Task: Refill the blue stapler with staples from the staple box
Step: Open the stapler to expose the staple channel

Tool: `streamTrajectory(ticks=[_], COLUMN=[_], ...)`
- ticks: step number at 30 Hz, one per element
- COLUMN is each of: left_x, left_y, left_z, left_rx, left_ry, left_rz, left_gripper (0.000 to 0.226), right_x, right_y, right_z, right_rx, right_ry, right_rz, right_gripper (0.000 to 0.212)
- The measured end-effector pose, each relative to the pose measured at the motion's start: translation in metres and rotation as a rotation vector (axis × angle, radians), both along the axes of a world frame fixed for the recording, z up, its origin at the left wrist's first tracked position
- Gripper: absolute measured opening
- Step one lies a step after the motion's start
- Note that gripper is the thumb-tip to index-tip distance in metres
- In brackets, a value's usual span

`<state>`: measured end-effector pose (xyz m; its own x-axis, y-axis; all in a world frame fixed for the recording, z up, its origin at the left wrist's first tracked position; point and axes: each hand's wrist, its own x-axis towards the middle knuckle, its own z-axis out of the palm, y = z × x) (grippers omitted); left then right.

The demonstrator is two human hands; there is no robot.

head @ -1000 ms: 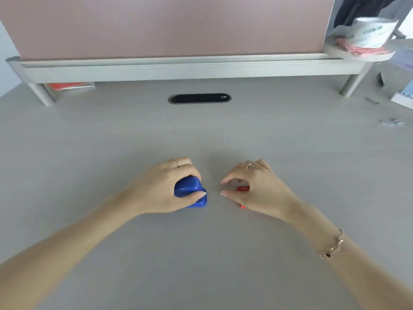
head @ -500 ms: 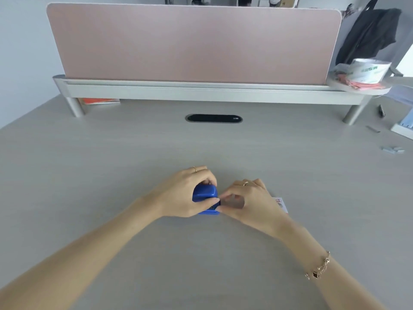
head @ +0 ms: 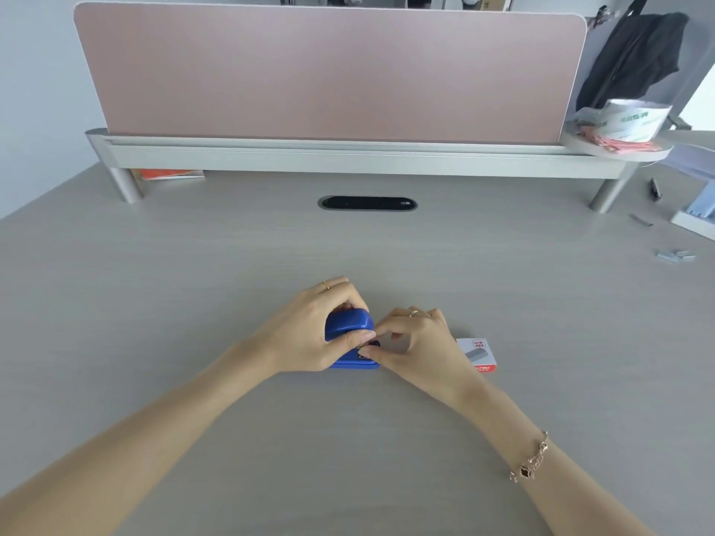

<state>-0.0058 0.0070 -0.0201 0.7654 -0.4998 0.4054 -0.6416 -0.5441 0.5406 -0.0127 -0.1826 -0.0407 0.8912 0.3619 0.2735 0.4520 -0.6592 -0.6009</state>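
The small blue stapler (head: 350, 323) stands on the grey desk (head: 232, 284) in the middle of the head view. My left hand (head: 309, 330) wraps around it from the left, fingers over its top and thumb on its near side. From the right, my right hand (head: 421, 342) meets the stapler's front end, with thumb and forefinger pinched at a dark opening there. I cannot tell whether anything small is between those fingertips. The white and red staple box (head: 478, 355) lies flat just right of my right hand, partly hidden behind it.
A pink partition (head: 329, 71) on a grey raised shelf (head: 348, 158) closes the far side. A black cable slot (head: 367, 203) sits in the desk. Loose staple strips (head: 675, 256) lie far right. A tape roll (head: 626, 119) and a black bag (head: 638, 59) are at the back right.
My right hand left the staple box and moved left to the stapler's front end. The box now lies uncovered. The view tilted up, showing more of the partition.
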Motion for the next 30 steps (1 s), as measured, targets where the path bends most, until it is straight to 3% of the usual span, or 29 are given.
streamTrajectory(ticks=[8, 16, 30], left_x=[-0.006, -0.020, -0.041], left_y=[0.009, 0.047, 0.145], left_z=[0.001, 0.022, 0.016], left_rx=[-0.238, -0.347, -0.214], left_ry=[-0.111, -0.102, 0.011], left_rz=[0.126, 0.234, 0.368], left_gripper=[0.020, 0.021, 0.023], right_x=[-0.003, -0.004, -0.009], right_y=[-0.001, 0.002, 0.009], right_z=[0.002, 0.006, 0.015], right_rx=[-0.068, -0.103, -0.156], right_ry=[-0.049, -0.003, 0.090], right_rz=[-0.027, -0.054, -0.074], right_gripper=[0.010, 0.011, 0.012])
